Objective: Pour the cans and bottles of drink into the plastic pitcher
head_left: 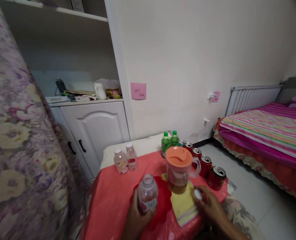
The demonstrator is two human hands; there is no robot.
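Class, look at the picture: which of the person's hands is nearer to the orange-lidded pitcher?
Right. The right hand lies just below the pitcher, holding a white cap; the left hand grips the open bottle farther left.

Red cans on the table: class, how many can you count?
4 red cans in a row right of the pitcher; a fifth, darker one by the green bottles may be another.

Clear uncapped bottle [148, 194] upright on red cloth; its white cap [198, 194] apart, beside yellow cloths.
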